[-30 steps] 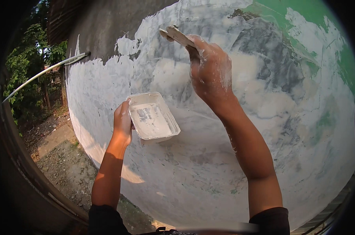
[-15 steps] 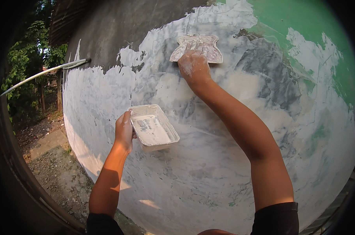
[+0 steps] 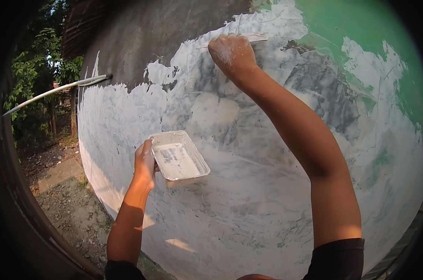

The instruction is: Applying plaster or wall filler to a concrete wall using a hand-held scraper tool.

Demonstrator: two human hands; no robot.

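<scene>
Patchy white, grey and green wall (image 3: 267,200) fills the centre, reaching twelve through six o'clock. Toward eight, a rectangular, white-smeared tray (image 3: 179,161) sits clamped in the person's left hand (image 3: 145,161); at twelve, the right hand (image 3: 232,53) clutches a flat, pale scraper (image 3: 257,37).

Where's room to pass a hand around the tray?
Between tray and right forearm, before the wall; also below the tray, right of the left forearm. Crowded: the tray's left side, by the left hand, and around right hand and scraper.
</scene>
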